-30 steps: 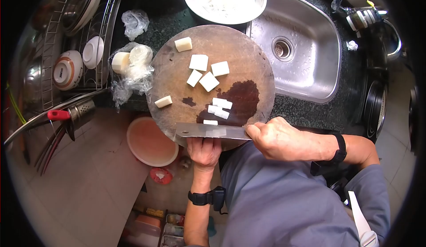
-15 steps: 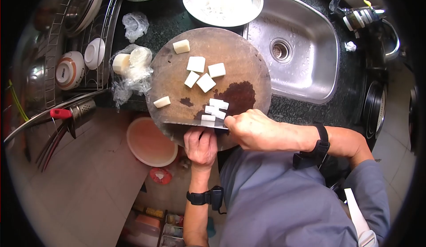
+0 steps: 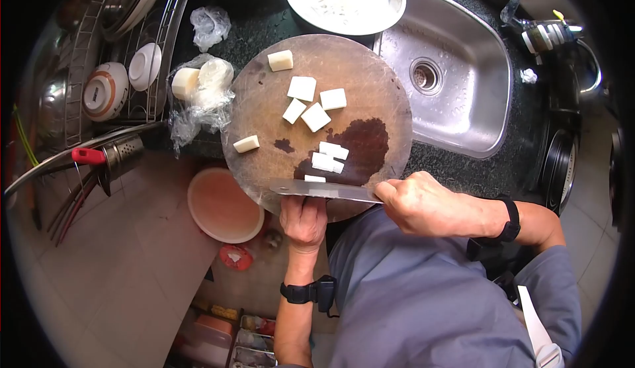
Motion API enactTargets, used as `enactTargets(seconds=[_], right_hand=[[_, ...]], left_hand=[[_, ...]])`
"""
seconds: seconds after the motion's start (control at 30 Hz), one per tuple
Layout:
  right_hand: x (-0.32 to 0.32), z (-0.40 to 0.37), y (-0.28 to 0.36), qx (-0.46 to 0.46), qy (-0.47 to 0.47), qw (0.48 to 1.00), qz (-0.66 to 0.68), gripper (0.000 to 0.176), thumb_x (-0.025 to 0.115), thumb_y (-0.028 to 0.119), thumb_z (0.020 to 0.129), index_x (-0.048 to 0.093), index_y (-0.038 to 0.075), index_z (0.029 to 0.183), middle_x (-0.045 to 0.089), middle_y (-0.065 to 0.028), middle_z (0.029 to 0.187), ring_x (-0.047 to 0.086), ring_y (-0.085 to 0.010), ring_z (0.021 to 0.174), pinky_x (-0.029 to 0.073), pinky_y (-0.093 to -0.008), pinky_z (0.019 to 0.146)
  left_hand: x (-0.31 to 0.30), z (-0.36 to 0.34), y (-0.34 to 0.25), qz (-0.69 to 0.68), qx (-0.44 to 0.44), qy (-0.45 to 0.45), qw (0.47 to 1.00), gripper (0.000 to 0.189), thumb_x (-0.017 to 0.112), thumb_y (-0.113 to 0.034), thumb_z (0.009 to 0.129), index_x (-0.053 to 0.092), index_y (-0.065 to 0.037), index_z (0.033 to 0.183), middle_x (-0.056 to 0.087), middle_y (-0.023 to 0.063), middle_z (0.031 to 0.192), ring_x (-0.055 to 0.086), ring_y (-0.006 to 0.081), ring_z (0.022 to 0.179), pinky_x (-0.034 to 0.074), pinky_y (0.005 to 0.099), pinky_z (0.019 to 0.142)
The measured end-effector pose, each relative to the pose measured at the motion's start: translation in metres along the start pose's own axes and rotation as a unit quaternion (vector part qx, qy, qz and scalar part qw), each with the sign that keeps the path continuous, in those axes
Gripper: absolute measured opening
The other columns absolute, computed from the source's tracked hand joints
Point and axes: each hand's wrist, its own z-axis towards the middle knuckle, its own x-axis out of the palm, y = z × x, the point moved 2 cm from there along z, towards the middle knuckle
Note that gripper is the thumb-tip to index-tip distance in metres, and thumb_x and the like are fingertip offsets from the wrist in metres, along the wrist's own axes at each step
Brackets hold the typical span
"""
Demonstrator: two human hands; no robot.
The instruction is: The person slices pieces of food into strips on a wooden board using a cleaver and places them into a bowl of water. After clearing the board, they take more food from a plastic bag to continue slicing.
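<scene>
Slicing is seemingly being done at six o'clock on the board (image 3: pixel 364 90), cleaver (image 3: pixel 336 192) in right fingers (image 3: pixel 390 192), left fingers (image 3: pixel 291 211) hiding their hold, blade clearance being needed.

No readable text, only a blurred mark (image 3: pixel 97 94) on the bowl (image 3: pixel 107 91)

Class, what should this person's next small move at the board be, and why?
Probably a slight push of the knife, gripped in the right hand, away from the body. One white slice lies just beyond the blade, with small pieces farther on, so this would likely slide it towards them. The left hand is close behind the blade.
</scene>
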Motion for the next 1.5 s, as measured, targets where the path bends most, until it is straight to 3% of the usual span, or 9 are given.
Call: enactTargets(seconds=[0.57, 0.77, 1.0, 1.23, 1.37, 1.4, 1.43, 1.47, 1.5], right_hand=[[0.005, 0.019, -0.001, 0.0, 0.023, 1.0, 0.004, 0.015, 0.06, -0.004, 0.069, 0.049, -0.004, 0.08, 0.059, -0.0222, 0.066, 0.062, -0.0432, 0.06, 0.048, -0.0488, 0.052], [0.023, 0.055, -0.004, -0.071, -0.03, 0.997, 0.024, 0.017, 0.062, -0.003, 0.071, 0.046, -0.002, 0.076, 0.055, -0.0196, 0.062, 0.059, -0.0423, 0.056, 0.046, -0.0479, 0.049], [0.02, 0.046, -0.007, -0.043, -0.039, 0.998, 0.024, 0.015, 0.063, -0.003, 0.072, 0.048, -0.003, 0.077, 0.058, -0.0209, 0.061, 0.06, -0.0424, 0.058, 0.047, -0.0481, 0.05], [0.006, 0.027, -0.021, 0.014, -0.053, 0.998, 0.041, 0.012, 0.061, -0.002, 0.08, 0.049, -0.003, 0.078, 0.053, -0.0226, 0.059, 0.057, -0.0443, 0.059, 0.043, -0.0489, 0.051], [0.01, 0.023, -0.026, 0.021, -0.094, 0.995, 0.036, 0.011, 0.06, -0.003, 0.079, 0.049, -0.002, 0.077, 0.054, -0.0224, 0.058, 0.058, -0.0437, 0.058, 0.044, -0.049, 0.051], [0.011, 0.023, -0.026, 0.023, -0.1, 0.994, 0.03, 0.011, 0.06, -0.003, 0.078, 0.049, -0.001, 0.075, 0.054, -0.0224, 0.057, 0.059, -0.0431, 0.057, 0.045, -0.0487, 0.05], [0.011, 0.023, -0.025, 0.021, -0.102, 0.994, 0.031, 0.011, 0.06, -0.003, 0.078, 0.049, -0.001, 0.075, 0.054, -0.0224, 0.057, 0.059, -0.0431, 0.057, 0.045, -0.0487, 0.05], [0.012, 0.024, -0.024, 0.02, -0.101, 0.994, 0.028, 0.012, 0.06, -0.002, 0.078, 0.049, -0.001, 0.074, 0.054, -0.0224, 0.057, 0.059, -0.0431, 0.057, 0.046, -0.0489, 0.051], [0.012, 0.024, -0.024, 0.019, -0.101, 0.994, 0.026, 0.013, 0.06, -0.002, 0.079, 0.049, -0.001, 0.074, 0.054, -0.0224, 0.057, 0.059, -0.0432, 0.057, 0.046, -0.0492, 0.051]], left_hand=[[0.001, -0.003, 0.002, 0.005, -0.008, -0.01, 1.0, 0.023, 0.075, 0.005, 0.072, 0.074, -0.002, 0.094, 0.068, 0.0117, 0.105, 0.068, 0.0365, 0.097, 0.056, 0.0462, 0.087], [0.001, -0.002, 0.002, 0.006, -0.002, 0.001, 1.0, 0.023, 0.077, 0.006, 0.071, 0.072, -0.002, 0.091, 0.068, 0.0128, 0.102, 0.067, 0.0342, 0.092, 0.056, 0.0417, 0.081], [0.002, 0.004, -0.001, -0.002, -0.008, -0.008, 1.0, 0.027, 0.072, 0.012, 0.069, 0.07, -0.003, 0.091, 0.066, 0.0107, 0.098, 0.063, 0.0304, 0.088, 0.053, 0.0391, 0.078], [-0.001, 0.013, -0.002, -0.035, 0.019, 0.012, 0.999, 0.038, 0.069, 0.013, 0.074, 0.065, -0.004, 0.107, 0.064, 0.0126, 0.1, 0.062, 0.0303, 0.088, 0.052, 0.0387, 0.077], [-0.012, 0.031, -0.012, 0.012, -0.063, 0.031, 0.997, 0.03, 0.063, 0.009, 0.088, 0.062, 0.0, 0.116, 0.062, 0.0135, 0.098, 0.064, 0.0264, 0.084, 0.055, 0.0349, 0.073], [-0.013, 0.03, -0.006, -0.146, -0.225, 0.033, 0.963, 0.027, 0.061, 0.007, 0.091, 0.06, 0.001, 0.117, 0.062, 0.0127, 0.1, 0.064, 0.0223, 0.084, 0.057, 0.0333, 0.073], [-0.013, 0.028, -0.002, -0.295, -0.375, 0.035, 0.878, 0.025, 0.058, 0.006, 0.093, 0.058, 0.003, 0.118, 0.062, 0.012, 0.102, 0.064, 0.0183, 0.084, 0.058, 0.0316, 0.074], [-0.015, 0.03, -0.003, -0.397, -0.42, 0.015, 0.816, 0.02, 0.058, 0.002, 0.096, 0.056, 0.004, 0.115, 0.063, 0.0098, 0.102, 0.064, 0.0129, 0.086, 0.06, 0.0294, 0.076], [-0.018, 0.033, -0.004, -0.396, -0.419, 0.017, 0.817, 0.02, 0.058, 0.002, 0.096, 0.056, 0.004, 0.115, 0.063, 0.0098, 0.102, 0.064, 0.0129, 0.086, 0.06, 0.0294, 0.076]])
